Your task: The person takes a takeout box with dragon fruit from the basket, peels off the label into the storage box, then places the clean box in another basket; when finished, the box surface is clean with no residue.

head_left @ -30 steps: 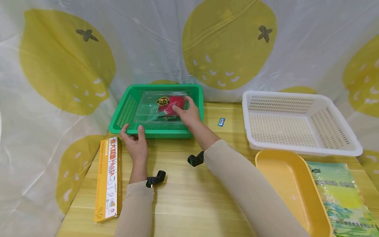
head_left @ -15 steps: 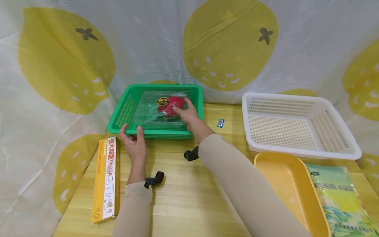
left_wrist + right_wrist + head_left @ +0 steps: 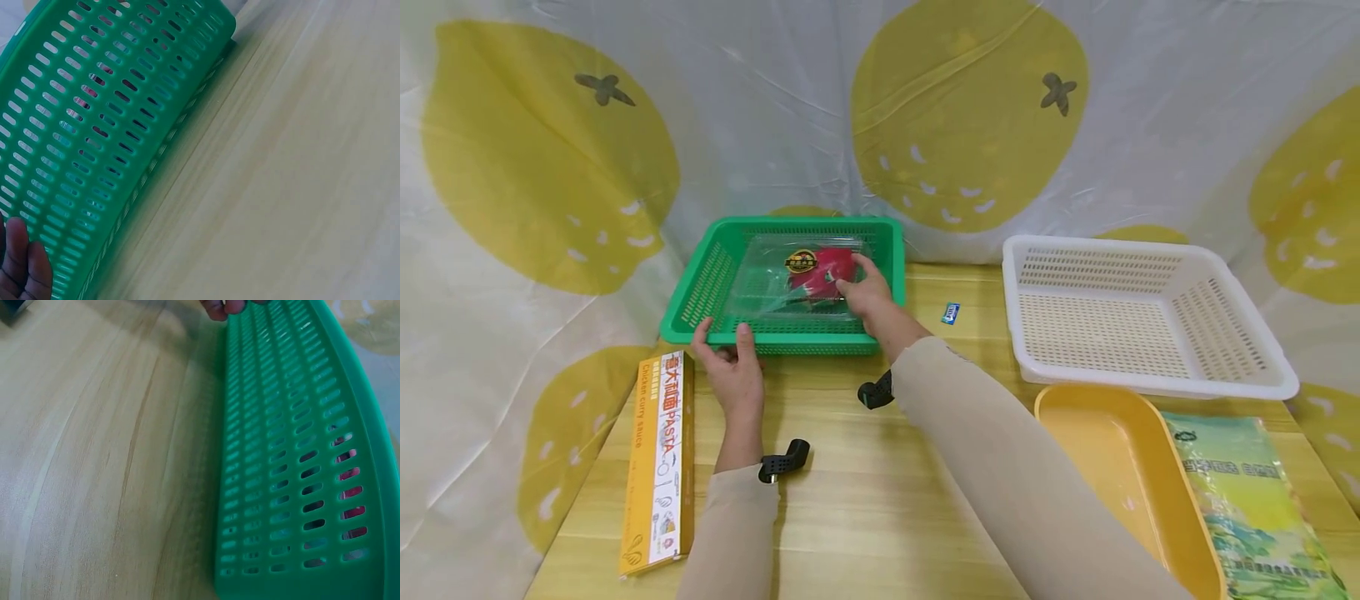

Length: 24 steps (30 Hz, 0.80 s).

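A green plastic basket (image 3: 805, 340) stands at the back left of the table. In it lies a clear plastic box (image 3: 760, 279) with a black-and-gold label and a red dragon fruit (image 3: 826, 283) showing through. My left hand (image 3: 737, 379) grips the basket's front rim near its left corner; its fingertips (image 3: 39, 269) show against the slotted wall in the left wrist view. My right hand (image 3: 871, 298) reaches over the basket's right end and holds the right end of the box between thumb and fingers, the thumb on top. The right wrist view shows the basket's outer wall.
A pasta box (image 3: 658, 458) lies at the left. A small blue packet (image 3: 951, 313) lies right of the green basket. Further right stand a white basket (image 3: 1157, 382) and a yellow tray (image 3: 1112, 458), beside a green-yellow bag (image 3: 1247, 500). A lemon-print cloth (image 3: 760, 108) hangs behind.
The head view has shifted slightly, so everything sits a little further left in it. Both hands keep their places on the basket and the clear box.
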Available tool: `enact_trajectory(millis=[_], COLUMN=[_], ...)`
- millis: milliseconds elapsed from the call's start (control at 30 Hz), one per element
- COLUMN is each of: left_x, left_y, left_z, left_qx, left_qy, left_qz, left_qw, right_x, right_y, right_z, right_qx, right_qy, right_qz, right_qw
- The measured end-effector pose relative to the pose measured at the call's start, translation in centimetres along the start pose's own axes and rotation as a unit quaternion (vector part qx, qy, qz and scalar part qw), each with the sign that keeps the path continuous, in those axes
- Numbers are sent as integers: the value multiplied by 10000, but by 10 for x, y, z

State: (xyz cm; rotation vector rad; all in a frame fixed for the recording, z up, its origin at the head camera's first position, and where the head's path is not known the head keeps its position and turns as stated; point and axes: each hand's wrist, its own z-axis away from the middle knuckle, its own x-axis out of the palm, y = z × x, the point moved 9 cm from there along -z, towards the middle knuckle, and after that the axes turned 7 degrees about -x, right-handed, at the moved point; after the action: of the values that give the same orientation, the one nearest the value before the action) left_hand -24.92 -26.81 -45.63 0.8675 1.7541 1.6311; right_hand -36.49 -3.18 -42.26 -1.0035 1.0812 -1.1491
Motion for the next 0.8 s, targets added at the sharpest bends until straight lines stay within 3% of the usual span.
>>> enact_trajectory(millis=[300, 800], left_x=[-1, -3], left_y=[0, 2], left_z=[1, 1], left_qx=[6, 138], left_qy=[32, 110], left_qz=[-35, -79], left_qw=[10000, 9998], right_x=[4, 4], right_y=[2, -11], right_z=[1, 7], right_qx=[62, -292], right_qy=[-95, -344], right_qz=[79, 175], right_qw=[9999, 9988])
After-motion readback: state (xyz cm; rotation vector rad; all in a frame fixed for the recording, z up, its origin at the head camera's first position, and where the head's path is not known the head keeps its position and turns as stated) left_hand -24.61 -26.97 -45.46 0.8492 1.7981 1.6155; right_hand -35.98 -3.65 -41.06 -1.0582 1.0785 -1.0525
